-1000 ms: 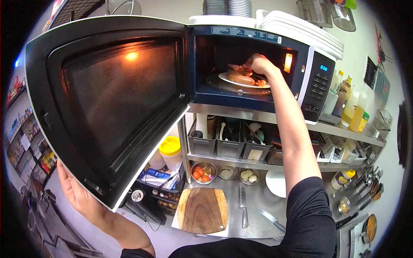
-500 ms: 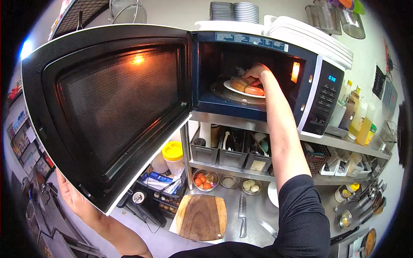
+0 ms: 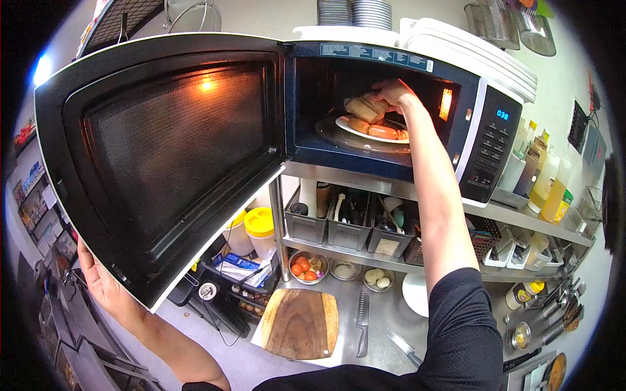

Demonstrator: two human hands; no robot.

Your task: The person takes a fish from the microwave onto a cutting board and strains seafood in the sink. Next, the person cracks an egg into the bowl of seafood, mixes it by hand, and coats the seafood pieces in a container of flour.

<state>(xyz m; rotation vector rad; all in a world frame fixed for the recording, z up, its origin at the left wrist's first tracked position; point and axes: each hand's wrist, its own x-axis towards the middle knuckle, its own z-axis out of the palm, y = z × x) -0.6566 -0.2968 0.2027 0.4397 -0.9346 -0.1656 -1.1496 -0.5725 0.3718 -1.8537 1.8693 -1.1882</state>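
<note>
Higher now, right hand (image 3: 395, 95) pinches pale-tan block (image 3: 365, 109) above glossy orange sausages (image 3: 383, 133); left hand (image 3: 109, 288) touches door (image 3: 182, 156), grip unclear

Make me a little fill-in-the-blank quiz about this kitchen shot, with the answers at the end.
1. The left hand touches the outer edge of the open ____ on the microwave.
2. Inside, near the right hand, sausages lie on a white ____.
3. Red tomatoes sit in a metal ____.
4. The blue digits on the display read ____.

Missing words: door; plate; bowl; 0:38.
</note>
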